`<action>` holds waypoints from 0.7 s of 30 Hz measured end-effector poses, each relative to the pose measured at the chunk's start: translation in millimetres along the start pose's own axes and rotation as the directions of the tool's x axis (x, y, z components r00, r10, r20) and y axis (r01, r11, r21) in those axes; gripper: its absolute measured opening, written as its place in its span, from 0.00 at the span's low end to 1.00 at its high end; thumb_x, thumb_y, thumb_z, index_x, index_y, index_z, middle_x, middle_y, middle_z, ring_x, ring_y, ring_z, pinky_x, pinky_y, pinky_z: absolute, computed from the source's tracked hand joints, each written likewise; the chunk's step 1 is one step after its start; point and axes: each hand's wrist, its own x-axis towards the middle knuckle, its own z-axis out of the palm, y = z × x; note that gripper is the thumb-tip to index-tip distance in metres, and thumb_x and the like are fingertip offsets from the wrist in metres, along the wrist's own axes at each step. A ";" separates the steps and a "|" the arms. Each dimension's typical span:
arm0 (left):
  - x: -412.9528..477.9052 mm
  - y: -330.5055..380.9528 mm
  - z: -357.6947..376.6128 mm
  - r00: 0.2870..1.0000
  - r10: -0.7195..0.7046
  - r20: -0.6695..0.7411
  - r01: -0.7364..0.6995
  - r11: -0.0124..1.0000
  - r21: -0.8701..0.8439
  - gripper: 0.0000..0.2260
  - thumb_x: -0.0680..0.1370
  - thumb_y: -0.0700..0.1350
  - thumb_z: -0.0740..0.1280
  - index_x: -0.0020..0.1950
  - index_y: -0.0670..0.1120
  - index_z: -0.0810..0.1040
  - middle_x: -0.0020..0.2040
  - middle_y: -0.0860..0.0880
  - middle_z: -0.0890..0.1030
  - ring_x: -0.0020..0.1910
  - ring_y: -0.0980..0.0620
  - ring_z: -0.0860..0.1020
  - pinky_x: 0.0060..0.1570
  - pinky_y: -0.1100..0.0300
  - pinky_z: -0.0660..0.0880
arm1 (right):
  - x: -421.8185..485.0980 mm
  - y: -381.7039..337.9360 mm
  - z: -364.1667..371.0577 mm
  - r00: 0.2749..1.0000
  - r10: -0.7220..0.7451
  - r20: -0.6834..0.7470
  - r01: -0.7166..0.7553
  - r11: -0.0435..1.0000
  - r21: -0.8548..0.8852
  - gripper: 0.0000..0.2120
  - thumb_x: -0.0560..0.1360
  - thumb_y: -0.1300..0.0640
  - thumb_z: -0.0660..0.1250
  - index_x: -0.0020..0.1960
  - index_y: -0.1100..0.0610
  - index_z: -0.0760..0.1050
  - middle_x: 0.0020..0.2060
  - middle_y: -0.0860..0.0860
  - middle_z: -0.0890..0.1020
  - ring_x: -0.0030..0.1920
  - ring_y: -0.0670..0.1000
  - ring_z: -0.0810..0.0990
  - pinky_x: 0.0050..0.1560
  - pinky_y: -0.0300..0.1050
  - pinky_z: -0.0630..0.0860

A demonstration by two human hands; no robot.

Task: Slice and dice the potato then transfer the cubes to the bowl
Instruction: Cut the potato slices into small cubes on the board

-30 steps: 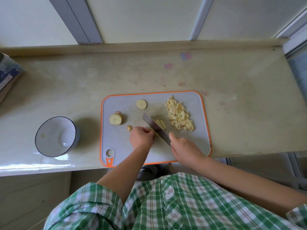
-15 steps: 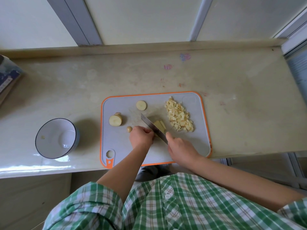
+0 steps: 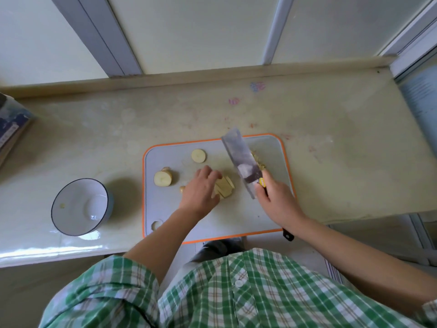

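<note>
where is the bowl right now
In the head view the bowl stands on the counter at the left, just left of the cutting board and not touching it.

counter (image 3: 331,129): pale, pink scribbles (image 3: 257,86) | left edge: blue-printed box (image 3: 11,124) | behind: window frame (image 3: 101,36)

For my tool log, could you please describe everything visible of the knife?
The knife is a cleaver with a broad, rectangular grey metal blade, its flat side tilted toward the camera and slightly blurred. The handle is dark with a yellow mark by the blade. The right hand grips it, and its end shows past the wrist. The blade covers part of the diced potato on the cutting board; contact cannot be told.
</note>
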 end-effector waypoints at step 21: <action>-7.7 3.7 11.4 0.999 -0.028 0.038 0.023 0.991 0.130 0.18 0.72 0.45 0.70 0.60 0.41 0.75 0.54 0.42 0.74 0.52 0.41 0.73 0.46 0.49 0.71 | -6.9 2.8 15.7 0.978 0.020 0.209 -0.005 0.997 -0.074 0.06 0.78 0.59 0.58 0.54 0.61 0.68 0.31 0.56 0.72 0.36 0.64 0.76 0.32 0.49 0.62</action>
